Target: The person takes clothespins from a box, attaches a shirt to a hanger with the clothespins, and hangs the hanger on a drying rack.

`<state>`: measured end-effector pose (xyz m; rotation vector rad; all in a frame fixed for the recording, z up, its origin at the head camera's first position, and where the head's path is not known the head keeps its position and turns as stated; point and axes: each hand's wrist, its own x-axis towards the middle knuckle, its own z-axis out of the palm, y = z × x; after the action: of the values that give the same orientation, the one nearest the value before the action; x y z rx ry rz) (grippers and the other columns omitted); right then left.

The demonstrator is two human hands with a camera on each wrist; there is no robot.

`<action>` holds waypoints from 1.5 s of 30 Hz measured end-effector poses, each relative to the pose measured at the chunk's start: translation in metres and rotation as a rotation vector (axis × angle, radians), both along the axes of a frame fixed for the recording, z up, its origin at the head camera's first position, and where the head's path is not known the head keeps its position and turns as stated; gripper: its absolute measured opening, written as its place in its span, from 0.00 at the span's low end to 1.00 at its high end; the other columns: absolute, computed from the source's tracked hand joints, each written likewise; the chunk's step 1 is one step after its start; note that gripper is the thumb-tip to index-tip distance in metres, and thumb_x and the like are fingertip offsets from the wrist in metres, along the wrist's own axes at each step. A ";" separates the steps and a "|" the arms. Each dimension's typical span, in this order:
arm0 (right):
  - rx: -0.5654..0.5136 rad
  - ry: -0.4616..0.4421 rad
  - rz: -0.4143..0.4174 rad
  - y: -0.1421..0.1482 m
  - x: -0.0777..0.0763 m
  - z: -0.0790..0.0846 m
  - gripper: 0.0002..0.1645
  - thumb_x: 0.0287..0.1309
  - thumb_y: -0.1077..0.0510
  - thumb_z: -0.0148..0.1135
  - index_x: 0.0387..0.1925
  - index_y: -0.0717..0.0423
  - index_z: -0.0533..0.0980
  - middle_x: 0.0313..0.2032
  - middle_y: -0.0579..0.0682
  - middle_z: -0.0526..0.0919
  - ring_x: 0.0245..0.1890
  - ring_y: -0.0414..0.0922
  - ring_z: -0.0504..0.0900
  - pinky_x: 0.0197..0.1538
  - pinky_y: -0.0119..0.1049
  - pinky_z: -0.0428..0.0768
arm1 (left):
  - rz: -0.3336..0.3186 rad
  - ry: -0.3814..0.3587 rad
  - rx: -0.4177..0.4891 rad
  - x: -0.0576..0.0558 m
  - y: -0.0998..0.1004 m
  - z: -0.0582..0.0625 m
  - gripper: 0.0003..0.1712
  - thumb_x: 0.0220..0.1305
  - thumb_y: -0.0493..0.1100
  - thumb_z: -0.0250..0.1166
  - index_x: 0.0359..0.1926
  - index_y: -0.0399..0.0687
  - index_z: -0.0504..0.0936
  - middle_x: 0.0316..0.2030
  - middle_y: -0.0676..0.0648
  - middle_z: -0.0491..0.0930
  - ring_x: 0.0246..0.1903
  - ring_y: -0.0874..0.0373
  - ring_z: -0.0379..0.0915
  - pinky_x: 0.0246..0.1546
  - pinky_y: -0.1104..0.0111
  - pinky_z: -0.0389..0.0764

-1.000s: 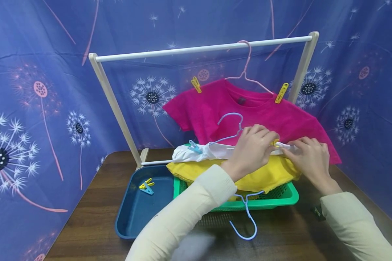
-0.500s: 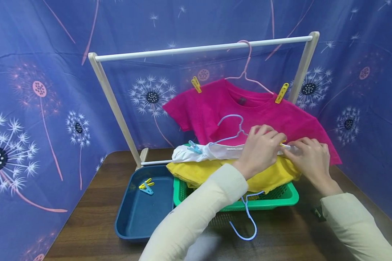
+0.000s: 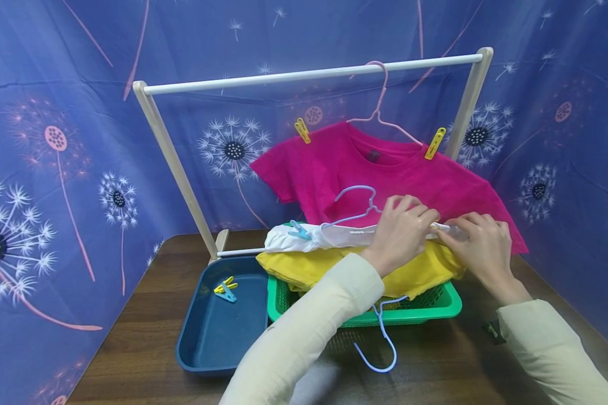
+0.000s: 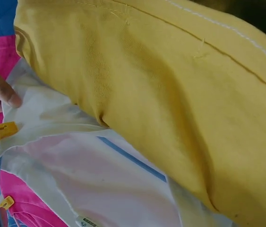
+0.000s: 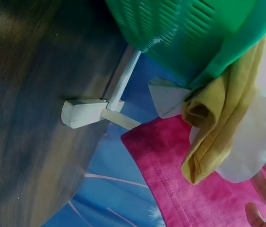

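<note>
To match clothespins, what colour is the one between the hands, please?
Yellow plastic clothespin, clearest in left wrist view.

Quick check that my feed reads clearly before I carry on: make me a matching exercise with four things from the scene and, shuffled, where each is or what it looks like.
Things:
1. pink shirt
2. white shirt
3. tray
4. basket

Places and states:
A. green, beneath the yellow cloth
B. held near one end by the right hand
C. hanging from the rail on a hanger
D. dark blue, with loose pegs in it

Pairs: 1-C, 2-B, 3-D, 4-A
</note>
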<state>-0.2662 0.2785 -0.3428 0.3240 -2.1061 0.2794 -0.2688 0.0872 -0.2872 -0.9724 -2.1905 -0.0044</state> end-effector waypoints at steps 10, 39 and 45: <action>0.007 -0.004 -0.001 0.001 0.001 0.000 0.21 0.34 0.52 0.69 0.30 0.64 0.81 0.27 0.63 0.81 0.29 0.59 0.74 0.31 0.50 0.65 | 0.068 -0.061 -0.062 0.004 0.003 -0.001 0.25 0.55 0.58 0.61 0.54 0.61 0.71 0.49 0.62 0.77 0.53 0.65 0.66 0.57 0.67 0.64; -0.010 -0.069 -0.033 0.001 0.000 0.000 0.22 0.31 0.53 0.74 0.30 0.63 0.81 0.29 0.62 0.82 0.30 0.59 0.75 0.31 0.49 0.65 | -0.109 0.066 -0.064 0.028 -0.039 -0.007 0.25 0.62 0.56 0.55 0.59 0.55 0.71 0.51 0.58 0.77 0.51 0.63 0.71 0.53 0.71 0.70; -0.013 -0.080 -0.032 0.001 -0.001 -0.002 0.22 0.31 0.53 0.73 0.31 0.62 0.81 0.29 0.62 0.81 0.30 0.59 0.74 0.31 0.49 0.65 | -0.114 0.007 -0.059 0.028 -0.063 -0.014 0.25 0.60 0.56 0.58 0.57 0.54 0.72 0.50 0.58 0.78 0.48 0.63 0.73 0.51 0.72 0.71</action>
<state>-0.2673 0.2796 -0.3448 0.2750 -2.1851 0.2912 -0.2411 0.0237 -0.3008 -1.1271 -2.1367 0.0107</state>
